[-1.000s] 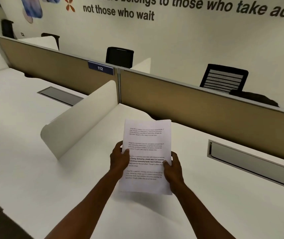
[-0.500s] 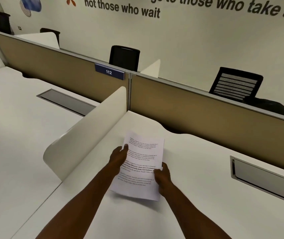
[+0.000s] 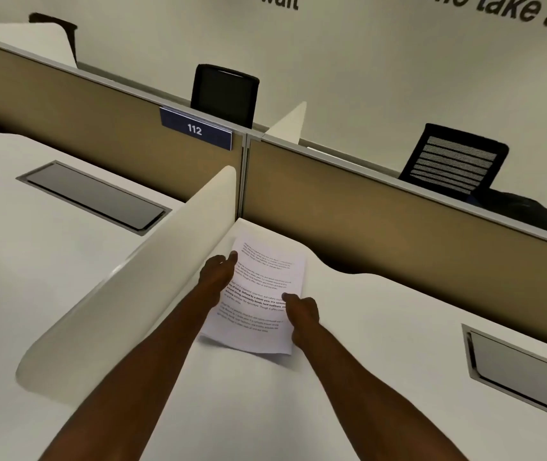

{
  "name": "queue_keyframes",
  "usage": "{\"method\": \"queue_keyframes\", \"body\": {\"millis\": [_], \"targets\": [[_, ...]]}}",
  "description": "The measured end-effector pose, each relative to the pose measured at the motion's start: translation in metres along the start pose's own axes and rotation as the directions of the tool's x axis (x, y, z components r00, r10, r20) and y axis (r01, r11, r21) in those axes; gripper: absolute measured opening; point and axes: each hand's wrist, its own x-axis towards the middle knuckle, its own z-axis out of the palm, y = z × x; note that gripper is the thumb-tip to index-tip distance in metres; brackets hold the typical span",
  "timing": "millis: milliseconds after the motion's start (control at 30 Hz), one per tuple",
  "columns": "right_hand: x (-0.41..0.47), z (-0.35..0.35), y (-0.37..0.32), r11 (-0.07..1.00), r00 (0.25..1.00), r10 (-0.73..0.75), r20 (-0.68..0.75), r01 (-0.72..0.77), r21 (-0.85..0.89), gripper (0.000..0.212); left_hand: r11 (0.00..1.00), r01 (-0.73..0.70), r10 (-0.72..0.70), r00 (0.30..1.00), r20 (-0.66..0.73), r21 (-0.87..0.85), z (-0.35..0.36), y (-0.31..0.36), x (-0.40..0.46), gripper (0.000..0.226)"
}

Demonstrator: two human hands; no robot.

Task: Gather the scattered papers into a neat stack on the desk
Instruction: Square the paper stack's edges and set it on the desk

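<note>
A stack of printed white papers [image 3: 265,287] lies low over the white desk [image 3: 348,377], near its far left corner beside the curved divider. My left hand [image 3: 215,277] holds the stack's left edge, thumb on top of the page. My right hand [image 3: 302,314] grips the right edge lower down, thumb on the top sheet. The stack's near edge casts a thin shadow on the desk. I cannot tell whether the papers rest fully on the surface.
A white curved divider [image 3: 139,287] runs along the left of the papers. Tan partition panels [image 3: 398,234] with a "112" label [image 3: 195,129] close the back. Grey cable trays [image 3: 524,371] sit in both desks. Black chairs [image 3: 455,161] stand behind the partition.
Both hands have carried the papers forward and down, from held up in the air towards the desk's far left corner. The stack now lies nearly flat, tilted slightly clockwise.
</note>
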Motion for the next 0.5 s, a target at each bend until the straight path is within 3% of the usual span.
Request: {"method": "queue_keyframes", "body": {"millis": [133, 300, 500], "targets": [[0.012, 0.017, -0.015, 0.997, 0.998, -0.059, -0.007, 0.059, -0.059, 0.018, 0.996, -0.068, 0.069, 0.997, -0.021, 0.065, -0.003, 0.008, 0.015, 0.062], [0.027, 0.035, -0.022, 0.992, 0.996, -0.076, -0.041, 0.071, -0.108, 0.017, 0.964, -0.19, 0.183, 0.982, 0.052, 0.185, -0.006, 0.02, 0.03, 0.065], [0.031, 0.04, -0.021, 0.99, 0.988, -0.12, -0.095, 0.111, -0.091, 0.047, 0.887, -0.352, 0.305, 0.932, 0.194, 0.298, -0.006, 0.031, 0.041, 0.054]]}}
